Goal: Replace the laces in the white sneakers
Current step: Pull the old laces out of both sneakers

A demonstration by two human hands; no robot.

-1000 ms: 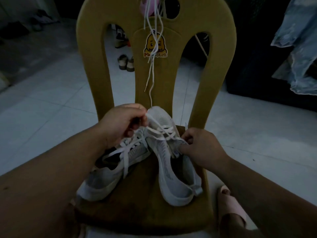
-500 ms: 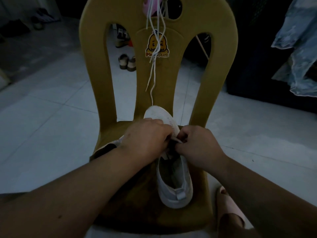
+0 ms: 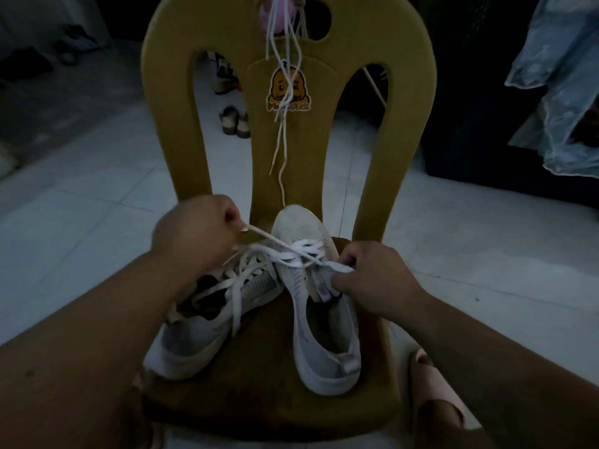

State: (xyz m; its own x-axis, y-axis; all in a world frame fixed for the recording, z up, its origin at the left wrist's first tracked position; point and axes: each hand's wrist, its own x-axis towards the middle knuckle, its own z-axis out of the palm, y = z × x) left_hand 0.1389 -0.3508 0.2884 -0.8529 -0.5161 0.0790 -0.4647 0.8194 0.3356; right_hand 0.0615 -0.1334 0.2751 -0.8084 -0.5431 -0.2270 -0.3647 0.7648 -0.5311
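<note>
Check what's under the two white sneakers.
The left white mesh sneaker and right white mesh sneaker both rest on the yellow-brown plastic chair's seat. Whatever lies beneath them is hidden.

Chair back (image 3: 168,92): top cut by upper edge; hanging laces (image 3: 271,27): upper ends out of frame; lace (image 3: 275,240): pinched stretches hidden inside left hand (image 3: 194,234) and right hand (image 3: 379,280); left sneaker (image 3: 201,338): left side behind left forearm (image 3: 97,319); right sneaker (image 3: 304,361): eyelet edge under right hand; floor footwear (image 3: 233,121): dim, kind unclear; blue cloth (image 3: 557,92): cut by right edge; pink slipper (image 3: 434,393): partly behind right forearm (image 3: 486,335)
</note>
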